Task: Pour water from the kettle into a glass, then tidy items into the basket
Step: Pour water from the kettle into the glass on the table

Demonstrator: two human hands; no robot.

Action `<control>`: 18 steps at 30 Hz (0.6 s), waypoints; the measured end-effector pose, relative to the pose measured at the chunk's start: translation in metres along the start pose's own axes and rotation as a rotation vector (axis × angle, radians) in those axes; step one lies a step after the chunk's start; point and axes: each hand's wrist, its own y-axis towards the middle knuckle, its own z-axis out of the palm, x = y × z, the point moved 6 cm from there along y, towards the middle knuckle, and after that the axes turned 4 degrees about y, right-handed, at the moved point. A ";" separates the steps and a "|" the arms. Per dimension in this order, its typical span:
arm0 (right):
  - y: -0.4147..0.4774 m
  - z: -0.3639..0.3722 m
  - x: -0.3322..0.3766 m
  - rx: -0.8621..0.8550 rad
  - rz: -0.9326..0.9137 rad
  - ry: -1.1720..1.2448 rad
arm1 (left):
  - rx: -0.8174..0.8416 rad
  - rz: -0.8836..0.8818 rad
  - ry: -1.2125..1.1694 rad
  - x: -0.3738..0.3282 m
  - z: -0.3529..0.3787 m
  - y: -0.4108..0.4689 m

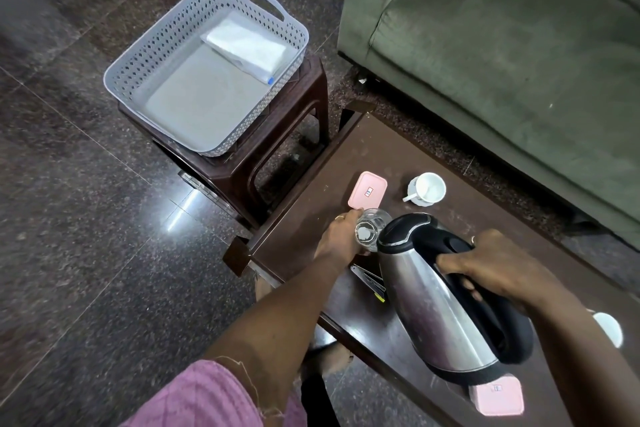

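A steel kettle (429,308) with a black lid and handle is tilted, its spout over a clear glass (370,230) on the dark wooden table (311,218). My right hand (498,267) grips the kettle's black handle. My left hand (341,237) wraps around the glass from the left and holds it on the table. The grey perforated basket (138,62) sits on a brown plastic stool (287,135) to the far left, with a white folded packet (247,47) inside it.
A pink lidded box (367,190) and a white cup (427,188) lie beyond the glass. A second pink box (498,395) sits under the kettle's base, near the front. A dark stapler-like item (369,281) lies beside the kettle. A green sofa (502,62) borders the table's far side.
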 end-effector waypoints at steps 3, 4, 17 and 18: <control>0.000 0.000 0.000 0.003 -0.004 -0.004 | 0.000 0.002 0.002 -0.001 0.000 0.000; 0.000 0.000 0.000 0.005 -0.004 -0.002 | -0.001 0.003 0.001 -0.001 0.000 0.000; 0.001 0.003 -0.003 0.018 -0.003 0.005 | 0.009 0.000 0.014 -0.002 -0.001 -0.001; 0.001 0.003 -0.004 0.018 0.001 0.011 | 0.009 -0.002 0.015 -0.002 -0.001 -0.001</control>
